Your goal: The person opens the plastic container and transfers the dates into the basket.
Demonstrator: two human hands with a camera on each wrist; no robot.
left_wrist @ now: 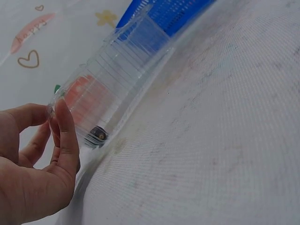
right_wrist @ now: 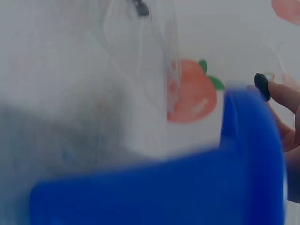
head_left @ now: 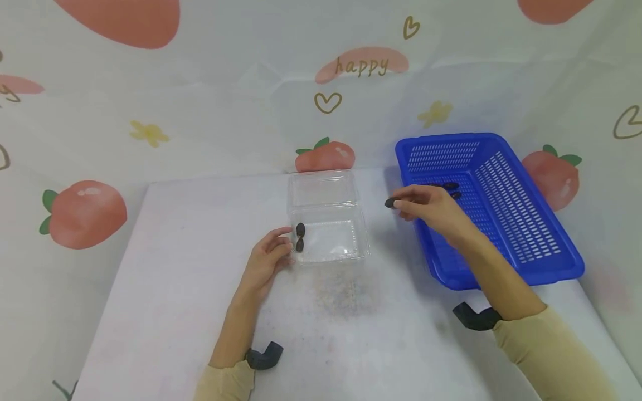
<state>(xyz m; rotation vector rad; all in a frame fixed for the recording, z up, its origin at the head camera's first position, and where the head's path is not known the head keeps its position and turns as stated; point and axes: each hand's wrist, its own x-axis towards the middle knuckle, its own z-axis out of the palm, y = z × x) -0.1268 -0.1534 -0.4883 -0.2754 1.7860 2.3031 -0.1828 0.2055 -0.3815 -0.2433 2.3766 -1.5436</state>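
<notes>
Between thumb and fingers, my right hand (head_left: 423, 206) pinches a small dark oval piece (head_left: 390, 203), wrinkled like a dried date, beside the near-left wall of the blue basket (head_left: 431, 262). The same piece (right_wrist: 262, 86) shows at the fingertips in the right wrist view. My left hand (head_left: 266, 259) holds the left edge of a clear plastic clamshell box (head_left: 331, 239); in the left wrist view, thumb and fingers pinch its rim. The box's lid (head_left: 323, 189) stands folded back toward the wall. Two dark oval pieces (head_left: 300, 229) lie in line along the box's left side.
Several more dark pieces (head_left: 451, 185) lie in the basket, partly behind my right hand. A white cloth with light stains covers the table (head_left: 200, 234). Behind it rises a printed fabric backdrop (head_left: 225, 111). The basket stands to the right of the box.
</notes>
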